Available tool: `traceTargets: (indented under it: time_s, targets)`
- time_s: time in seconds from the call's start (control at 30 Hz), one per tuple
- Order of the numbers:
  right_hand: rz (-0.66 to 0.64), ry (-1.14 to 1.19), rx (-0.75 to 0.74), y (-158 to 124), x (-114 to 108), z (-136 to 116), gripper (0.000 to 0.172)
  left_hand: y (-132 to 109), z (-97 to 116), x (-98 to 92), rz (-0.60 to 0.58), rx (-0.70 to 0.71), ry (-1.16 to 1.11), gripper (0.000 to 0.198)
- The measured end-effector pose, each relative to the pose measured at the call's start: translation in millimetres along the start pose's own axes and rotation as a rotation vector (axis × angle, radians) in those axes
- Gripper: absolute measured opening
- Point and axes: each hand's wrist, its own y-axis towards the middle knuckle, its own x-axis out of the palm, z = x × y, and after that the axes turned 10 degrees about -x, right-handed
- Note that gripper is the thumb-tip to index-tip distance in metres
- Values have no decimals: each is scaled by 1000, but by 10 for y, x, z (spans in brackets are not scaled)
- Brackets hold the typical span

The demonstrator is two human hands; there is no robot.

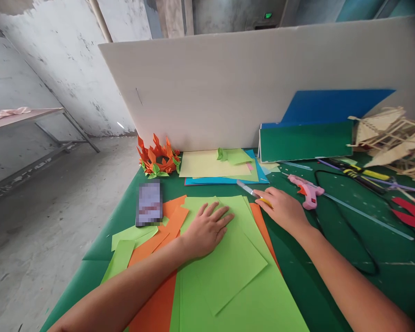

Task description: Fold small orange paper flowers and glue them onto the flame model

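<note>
My left hand (210, 229) lies palm down with fingers spread on light green paper sheets (235, 281). My right hand (284, 210) has its fingers closed round a yellow-handled utility knife (246, 188), whose tip points to the upper left beyond the green stack. Orange paper (152, 297) shows from under the green sheets on both sides. A phone (148, 204) rests left of the stack, beside green offcuts (122, 256).
An orange folded-paper ring (159, 157) stands at the back left, by stacked yellow and blue sheets (207, 164). To the right are a pink glue gun (307, 190), its black cable, glue sticks, pliers (361, 177), red scissors (411, 214) and a wooden stick model (397, 143). A white board (200, 92) stands behind.
</note>
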Motion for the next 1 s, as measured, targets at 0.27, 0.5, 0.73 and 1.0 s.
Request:
traceTargets:
  time_s: [0.27, 0.5, 0.73, 1.0]
  targets:
    - [21, 103, -255, 33, 61, -342, 43, 7, 30, -18, 48, 24, -24, 40]
    - [-31, 139, -270, -3, 199, -510, 45, 1, 32, 7, 82, 28, -76, 38]
    - [-15, 239, -280, 18, 180, -472, 45, 21, 55, -10, 156, 33, 8, 35]
    - [86, 456, -248, 18, 159, -499, 43, -11, 75, -84, 226, 54, -51, 24]
